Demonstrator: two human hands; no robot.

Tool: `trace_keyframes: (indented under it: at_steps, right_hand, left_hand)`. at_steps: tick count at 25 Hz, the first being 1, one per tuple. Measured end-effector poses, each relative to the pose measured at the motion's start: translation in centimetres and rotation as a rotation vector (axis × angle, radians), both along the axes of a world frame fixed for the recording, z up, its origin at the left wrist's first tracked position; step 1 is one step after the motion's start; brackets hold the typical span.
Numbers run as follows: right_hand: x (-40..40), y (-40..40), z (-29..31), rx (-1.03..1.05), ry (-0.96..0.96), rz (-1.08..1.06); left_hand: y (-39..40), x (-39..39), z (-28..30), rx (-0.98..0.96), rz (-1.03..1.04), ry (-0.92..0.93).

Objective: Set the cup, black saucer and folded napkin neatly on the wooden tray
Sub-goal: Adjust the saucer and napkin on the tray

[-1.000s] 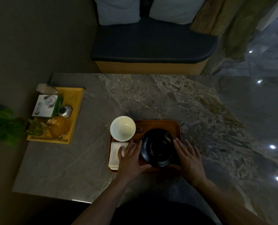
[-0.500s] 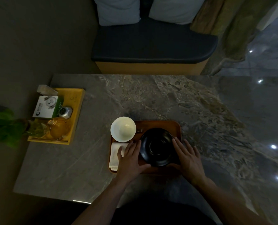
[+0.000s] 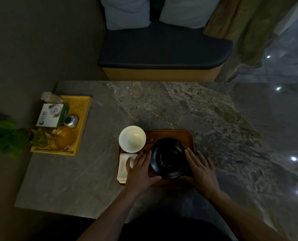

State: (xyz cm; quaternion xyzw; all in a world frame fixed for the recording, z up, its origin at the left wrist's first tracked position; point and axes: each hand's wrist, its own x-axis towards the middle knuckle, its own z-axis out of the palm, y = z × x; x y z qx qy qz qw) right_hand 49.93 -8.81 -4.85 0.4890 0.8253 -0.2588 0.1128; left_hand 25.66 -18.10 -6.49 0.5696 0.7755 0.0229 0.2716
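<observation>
A brown wooden tray lies near the front edge of the marble table. On its far left corner stands a white cup, seen from above. A folded white napkin lies on the tray's near left part. A black saucer sits on the right half. My left hand rests flat at the saucer's left rim, partly over the napkin, thumb at the saucer's near edge. My right hand cups the saucer's right rim. Both hands frame the saucer between them.
A yellow tray at the table's left holds a green-and-white box, a small metal object and a glass teapot. A leafy plant overhangs the left edge. A cushioned bench stands beyond the table.
Both hands and the saucer have shifted slightly toward the tray's far side; the cup and napkin have stayed put.
</observation>
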Motion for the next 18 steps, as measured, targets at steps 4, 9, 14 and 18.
trace_keyframes:
  at_steps: [4,9,14,18]
  right_hand:
    - [-0.1,0.0,0.2,0.002,-0.012,0.001]
    - [-0.1,0.0,0.6,-0.006,-0.015,0.006]
    - [-0.1,0.2,0.8,-0.017,-0.012,0.016]
    - [-0.1,-0.4,1.2,0.029,0.02,-0.003]
  left_hand:
    - [0.1,0.1,0.2,-0.015,0.002,-0.006]
    - [0.1,0.2,0.5,-0.017,0.003,-0.011]
    - [0.0,0.4,1.3,-0.025,0.01,-0.016]
    - [-1.1,-0.3,2.4,0.011,0.031,-0.02]
